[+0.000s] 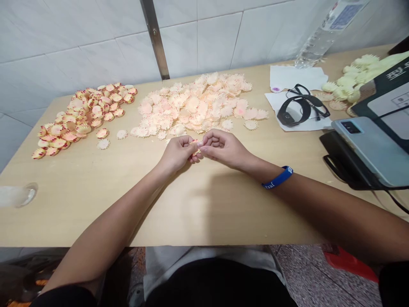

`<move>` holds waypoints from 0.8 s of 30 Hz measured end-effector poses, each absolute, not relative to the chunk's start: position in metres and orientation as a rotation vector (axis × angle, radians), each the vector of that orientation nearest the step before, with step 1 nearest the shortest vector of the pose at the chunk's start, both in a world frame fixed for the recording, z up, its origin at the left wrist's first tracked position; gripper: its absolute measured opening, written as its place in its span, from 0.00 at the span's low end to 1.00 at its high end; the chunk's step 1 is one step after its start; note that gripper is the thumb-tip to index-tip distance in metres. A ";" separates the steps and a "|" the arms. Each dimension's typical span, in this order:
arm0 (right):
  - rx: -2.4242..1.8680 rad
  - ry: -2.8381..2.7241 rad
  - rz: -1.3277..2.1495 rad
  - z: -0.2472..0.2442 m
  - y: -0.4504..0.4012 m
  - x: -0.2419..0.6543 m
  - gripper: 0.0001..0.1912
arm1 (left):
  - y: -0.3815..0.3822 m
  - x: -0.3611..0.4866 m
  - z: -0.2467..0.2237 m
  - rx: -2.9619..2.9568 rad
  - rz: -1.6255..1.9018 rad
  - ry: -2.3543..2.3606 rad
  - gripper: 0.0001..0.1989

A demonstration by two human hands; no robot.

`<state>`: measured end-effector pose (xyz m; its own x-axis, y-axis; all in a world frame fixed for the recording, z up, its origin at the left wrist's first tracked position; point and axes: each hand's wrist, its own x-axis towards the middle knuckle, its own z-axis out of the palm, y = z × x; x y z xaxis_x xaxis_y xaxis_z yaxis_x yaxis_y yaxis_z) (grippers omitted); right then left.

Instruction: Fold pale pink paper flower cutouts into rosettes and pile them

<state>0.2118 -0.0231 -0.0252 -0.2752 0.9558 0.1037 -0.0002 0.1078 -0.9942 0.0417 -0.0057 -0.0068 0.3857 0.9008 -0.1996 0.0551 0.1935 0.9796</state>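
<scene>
Pinching a paper flower (195, 144), left hand (177, 153), right hand (223, 149), fingertips meeting

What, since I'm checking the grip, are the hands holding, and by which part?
The left hand and right hand pinch a small frilly peach piece between their fingertips, apparently by its edges; most is hidden.

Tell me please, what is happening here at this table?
A person holds a small pink piece between the fingertips of the left hand and the right hand. Behind the hands, a large pile of flat pale frilled pieces lies on the table, and to its left lies a pile of cupped, red-edged pieces.
</scene>
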 end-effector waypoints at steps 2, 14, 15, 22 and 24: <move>-1.021 -1.476 1.292 -0.026 -0.024 0.210 0.14 | -0.007 0.043 -0.006 1.264 0.780 1.041 0.20; -1.156 -1.770 0.663 -0.024 -0.032 0.208 0.05 | -0.006 0.042 -0.010 1.261 0.787 1.059 0.24; -1.176 -1.774 0.617 -0.023 -0.032 0.207 0.05 | -0.006 0.042 -0.010 1.277 0.775 1.075 0.24; -1.357 -1.679 0.708 -0.021 -0.028 0.208 0.03 | -0.005 0.042 -0.006 1.394 0.648 1.087 0.26; -1.384 -1.607 0.843 -0.020 -0.025 0.211 0.04 | -0.007 0.042 -0.004 1.538 0.600 1.083 0.22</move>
<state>0.2111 -0.0249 -0.0202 -0.0453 0.9855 0.1633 0.4260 0.1669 -0.8892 0.0416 -0.0066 -0.0041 0.4525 0.8745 -0.1748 0.3151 0.0265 0.9487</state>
